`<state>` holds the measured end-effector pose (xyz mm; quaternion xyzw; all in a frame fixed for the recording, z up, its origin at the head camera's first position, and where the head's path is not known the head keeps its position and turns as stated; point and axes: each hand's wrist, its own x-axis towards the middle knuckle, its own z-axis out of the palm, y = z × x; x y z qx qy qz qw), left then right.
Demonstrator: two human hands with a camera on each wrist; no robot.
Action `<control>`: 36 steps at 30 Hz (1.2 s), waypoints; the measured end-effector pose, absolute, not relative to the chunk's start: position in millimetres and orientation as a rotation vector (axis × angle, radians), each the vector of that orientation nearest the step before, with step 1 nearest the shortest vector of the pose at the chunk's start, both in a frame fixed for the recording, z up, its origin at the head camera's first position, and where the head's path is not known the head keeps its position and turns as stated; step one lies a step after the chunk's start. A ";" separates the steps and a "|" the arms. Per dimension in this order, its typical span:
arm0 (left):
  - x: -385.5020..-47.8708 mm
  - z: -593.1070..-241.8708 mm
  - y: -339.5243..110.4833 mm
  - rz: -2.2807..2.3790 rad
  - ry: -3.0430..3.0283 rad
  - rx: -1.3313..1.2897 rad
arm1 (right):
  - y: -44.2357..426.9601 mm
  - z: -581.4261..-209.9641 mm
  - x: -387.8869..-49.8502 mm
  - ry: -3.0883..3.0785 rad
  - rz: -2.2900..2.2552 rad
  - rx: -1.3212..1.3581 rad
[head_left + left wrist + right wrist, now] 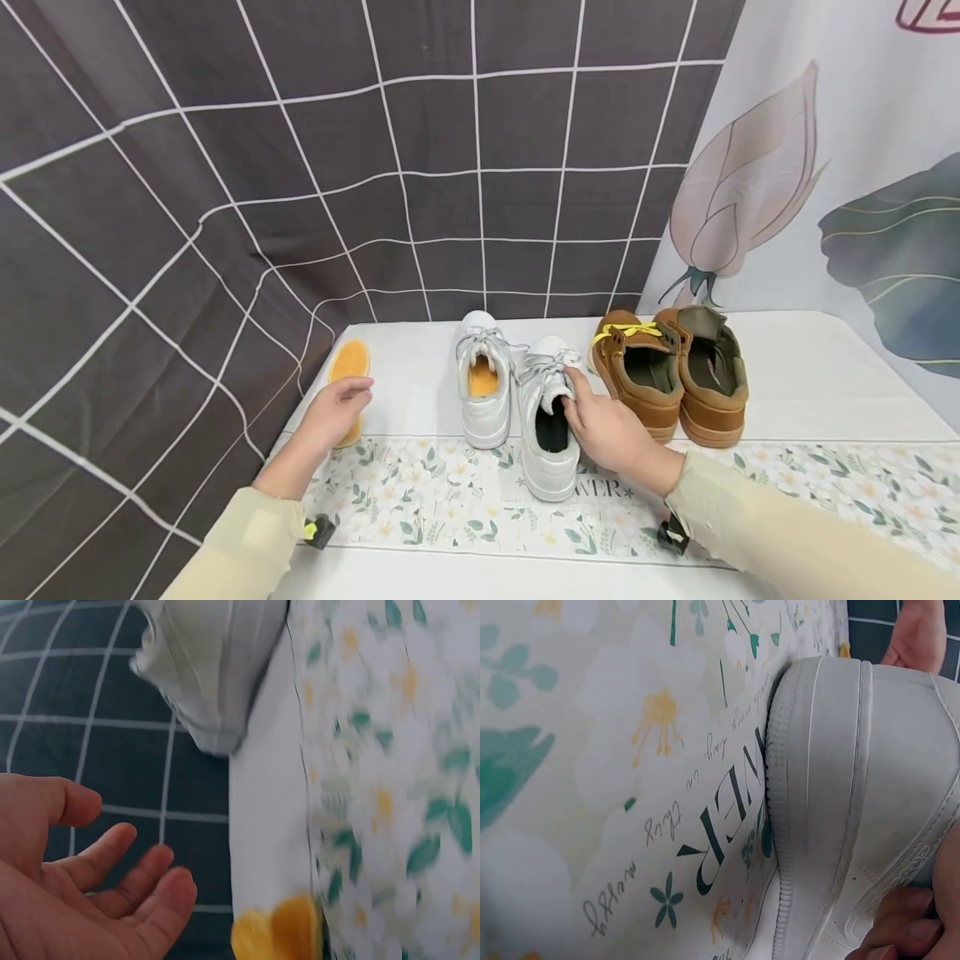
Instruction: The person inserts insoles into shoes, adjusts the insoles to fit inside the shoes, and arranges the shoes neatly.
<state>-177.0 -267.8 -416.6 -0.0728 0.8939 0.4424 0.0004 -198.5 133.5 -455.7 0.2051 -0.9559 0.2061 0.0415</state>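
My right hand (611, 425) grips the right-hand white sneaker (551, 483) at the side of its opening, near the tongue. Inside that shoe the lining looks dark, and in the right wrist view its white sole (810, 787) rests against the flowered cloth. Fingers loosely bent and holding nothing, my left hand (337, 412) hovers over an orange insole (350, 361) at the left, hiding its middle. Beside the gripped shoe stands another white sneaker (486, 421), with an orange insole (482, 379) showing inside.
A pair of brown shoes stands at the right: one with yellow laces (641, 375) and one beside it (716, 408). White cloth with a flowered band (465, 492) covers the table. Behind hangs a dark grid-patterned curtain (442, 200), which also runs along the left side.
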 end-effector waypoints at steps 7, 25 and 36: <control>-189.1 -425.5 -291.2 0.990 2.879 -0.378 | 133.5 -456.0 -198.6 -2.914 0.618 0.641; -221.9 -440.1 -302.7 0.659 2.791 -0.470 | 133.2 -455.8 -198.7 -2.921 0.582 0.628; -237.4 -450.4 -279.2 0.294 2.877 -0.548 | 132.9 -456.6 -197.9 -2.922 0.581 0.619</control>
